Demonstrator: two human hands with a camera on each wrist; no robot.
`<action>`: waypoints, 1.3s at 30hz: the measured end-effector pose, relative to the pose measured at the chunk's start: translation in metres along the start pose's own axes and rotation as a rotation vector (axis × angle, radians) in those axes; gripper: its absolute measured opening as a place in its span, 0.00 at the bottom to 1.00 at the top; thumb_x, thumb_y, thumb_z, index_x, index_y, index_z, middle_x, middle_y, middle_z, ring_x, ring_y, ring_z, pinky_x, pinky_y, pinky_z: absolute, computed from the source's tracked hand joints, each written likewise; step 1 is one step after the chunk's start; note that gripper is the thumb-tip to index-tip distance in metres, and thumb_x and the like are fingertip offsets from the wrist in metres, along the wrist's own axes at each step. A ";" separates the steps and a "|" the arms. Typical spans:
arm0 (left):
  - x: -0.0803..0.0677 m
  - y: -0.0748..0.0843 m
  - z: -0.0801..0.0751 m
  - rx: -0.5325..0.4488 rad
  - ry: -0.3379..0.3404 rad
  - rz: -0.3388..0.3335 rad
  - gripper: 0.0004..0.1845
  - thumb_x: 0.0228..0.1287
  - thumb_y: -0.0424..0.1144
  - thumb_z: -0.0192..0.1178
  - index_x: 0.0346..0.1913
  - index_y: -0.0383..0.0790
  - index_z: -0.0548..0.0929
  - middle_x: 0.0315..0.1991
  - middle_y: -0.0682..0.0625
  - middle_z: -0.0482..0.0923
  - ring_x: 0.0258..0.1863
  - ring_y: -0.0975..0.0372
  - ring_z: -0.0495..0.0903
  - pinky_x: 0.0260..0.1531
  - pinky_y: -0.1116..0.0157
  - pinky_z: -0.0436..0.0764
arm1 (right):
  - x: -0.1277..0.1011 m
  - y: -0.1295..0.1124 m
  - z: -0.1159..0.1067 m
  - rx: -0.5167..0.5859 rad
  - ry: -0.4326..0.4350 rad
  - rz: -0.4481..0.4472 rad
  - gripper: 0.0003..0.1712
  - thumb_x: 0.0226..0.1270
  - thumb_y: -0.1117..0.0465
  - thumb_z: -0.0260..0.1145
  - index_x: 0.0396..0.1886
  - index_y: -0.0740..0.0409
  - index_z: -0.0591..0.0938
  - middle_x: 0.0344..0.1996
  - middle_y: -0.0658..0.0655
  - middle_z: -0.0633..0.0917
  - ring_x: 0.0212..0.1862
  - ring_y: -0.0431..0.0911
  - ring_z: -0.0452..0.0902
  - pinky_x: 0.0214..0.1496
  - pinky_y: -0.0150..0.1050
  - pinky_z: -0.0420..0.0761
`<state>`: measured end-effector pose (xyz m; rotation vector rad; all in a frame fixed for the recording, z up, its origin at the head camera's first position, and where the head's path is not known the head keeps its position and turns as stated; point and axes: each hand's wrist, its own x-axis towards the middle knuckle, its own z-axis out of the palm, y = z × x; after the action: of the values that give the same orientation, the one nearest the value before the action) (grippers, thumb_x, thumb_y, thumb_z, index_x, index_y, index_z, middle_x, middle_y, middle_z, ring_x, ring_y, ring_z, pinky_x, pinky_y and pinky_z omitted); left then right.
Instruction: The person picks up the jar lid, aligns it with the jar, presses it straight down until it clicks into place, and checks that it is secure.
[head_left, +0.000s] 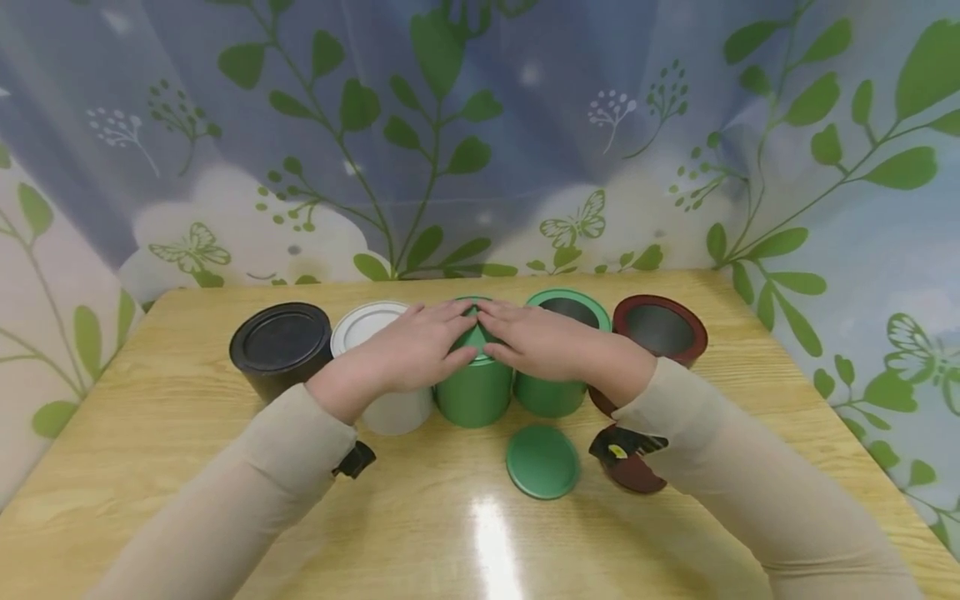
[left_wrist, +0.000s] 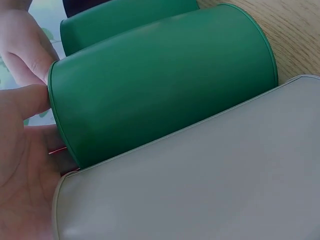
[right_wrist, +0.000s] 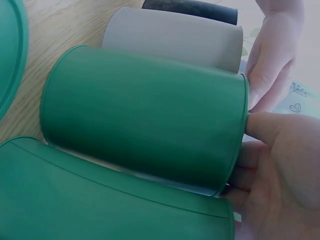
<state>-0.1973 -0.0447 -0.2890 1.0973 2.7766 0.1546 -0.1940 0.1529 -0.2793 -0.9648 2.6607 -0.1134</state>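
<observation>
Five cans stand in a row on the wooden table. My left hand and right hand lie flat, fingers straight, pressing the lid on top of the middle green can, their fingertips meeting over it. In the left wrist view the green can sits beside the white can, with my left hand against its lid end. The right wrist view shows the same green can and my right hand on its lid.
A lidded black can and a lidded white can stand left of the hands. An open green can and an open dark red can stand to the right. A loose green lid and a dark red lid lie nearer me.
</observation>
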 end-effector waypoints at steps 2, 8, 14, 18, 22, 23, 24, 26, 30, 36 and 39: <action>0.000 0.000 0.001 0.005 0.006 -0.002 0.31 0.73 0.53 0.41 0.70 0.37 0.59 0.72 0.44 0.50 0.71 0.54 0.49 0.65 0.46 0.52 | 0.000 0.000 0.000 -0.001 -0.001 -0.002 0.34 0.76 0.48 0.42 0.73 0.59 0.49 0.73 0.56 0.44 0.73 0.48 0.39 0.70 0.50 0.49; -0.001 0.000 0.001 0.006 0.007 -0.031 0.33 0.72 0.56 0.42 0.70 0.38 0.59 0.72 0.44 0.50 0.70 0.54 0.51 0.64 0.44 0.52 | 0.000 -0.001 -0.001 -0.004 0.006 -0.023 0.34 0.76 0.48 0.42 0.73 0.59 0.48 0.73 0.58 0.44 0.72 0.49 0.41 0.69 0.54 0.49; 0.000 0.004 -0.003 -0.021 -0.022 -0.049 0.33 0.71 0.57 0.42 0.71 0.39 0.58 0.73 0.45 0.47 0.71 0.54 0.48 0.64 0.44 0.50 | -0.002 -0.001 0.000 -0.012 0.019 -0.004 0.35 0.75 0.47 0.42 0.73 0.59 0.47 0.73 0.57 0.44 0.73 0.47 0.39 0.69 0.55 0.48; -0.002 0.003 -0.001 0.020 -0.018 -0.046 0.34 0.71 0.58 0.38 0.72 0.41 0.56 0.73 0.45 0.45 0.71 0.54 0.46 0.65 0.44 0.48 | -0.003 -0.001 0.006 -0.056 0.051 0.033 0.34 0.76 0.46 0.39 0.73 0.58 0.49 0.73 0.56 0.45 0.73 0.47 0.37 0.69 0.55 0.47; -0.007 0.000 0.006 0.092 0.014 -0.037 0.38 0.69 0.64 0.36 0.72 0.41 0.55 0.73 0.44 0.45 0.71 0.54 0.46 0.65 0.44 0.48 | -0.004 -0.001 0.013 -0.098 0.072 0.076 0.33 0.76 0.45 0.36 0.73 0.57 0.50 0.73 0.55 0.45 0.73 0.48 0.36 0.69 0.55 0.45; -0.008 -0.001 0.008 0.105 0.026 -0.032 0.40 0.67 0.65 0.37 0.72 0.41 0.54 0.73 0.44 0.45 0.71 0.54 0.46 0.65 0.44 0.48 | -0.005 -0.001 0.014 -0.110 0.078 0.079 0.34 0.76 0.44 0.36 0.73 0.57 0.50 0.73 0.55 0.45 0.73 0.48 0.36 0.69 0.55 0.45; -0.009 -0.002 0.011 0.116 0.044 -0.024 0.41 0.66 0.67 0.38 0.72 0.41 0.54 0.73 0.44 0.45 0.71 0.54 0.47 0.65 0.44 0.49 | -0.005 -0.001 0.015 -0.113 0.085 0.077 0.34 0.76 0.43 0.36 0.73 0.57 0.51 0.73 0.55 0.46 0.73 0.48 0.36 0.69 0.55 0.44; -0.011 -0.004 0.014 0.136 0.084 -0.001 0.44 0.64 0.67 0.43 0.72 0.39 0.55 0.72 0.44 0.47 0.71 0.53 0.48 0.64 0.44 0.51 | -0.005 0.000 0.015 -0.121 0.096 0.068 0.37 0.74 0.40 0.37 0.73 0.56 0.51 0.73 0.55 0.46 0.73 0.48 0.37 0.70 0.55 0.44; -0.012 -0.006 0.018 0.164 0.167 0.056 0.44 0.60 0.64 0.54 0.70 0.35 0.60 0.71 0.40 0.52 0.69 0.51 0.53 0.63 0.43 0.54 | -0.006 0.001 0.016 -0.151 0.119 0.035 0.45 0.68 0.33 0.41 0.73 0.58 0.51 0.73 0.57 0.46 0.73 0.49 0.37 0.69 0.55 0.46; -0.010 -0.005 0.019 0.229 0.212 0.067 0.43 0.58 0.61 0.58 0.67 0.34 0.64 0.69 0.39 0.57 0.67 0.50 0.58 0.61 0.44 0.58 | -0.005 0.002 0.021 -0.233 0.157 0.009 0.45 0.67 0.34 0.44 0.73 0.60 0.52 0.72 0.58 0.49 0.72 0.49 0.41 0.68 0.55 0.51; -0.011 -0.001 0.021 0.299 0.229 0.041 0.42 0.58 0.62 0.58 0.66 0.33 0.67 0.67 0.39 0.60 0.67 0.50 0.59 0.62 0.45 0.58 | -0.004 0.002 0.023 -0.254 0.165 0.017 0.45 0.68 0.34 0.45 0.73 0.60 0.52 0.72 0.58 0.49 0.72 0.49 0.41 0.68 0.54 0.51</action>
<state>-0.1865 -0.0524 -0.3090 1.2767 3.0548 -0.1459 -0.1848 0.1581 -0.3008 -1.0488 2.8856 0.1593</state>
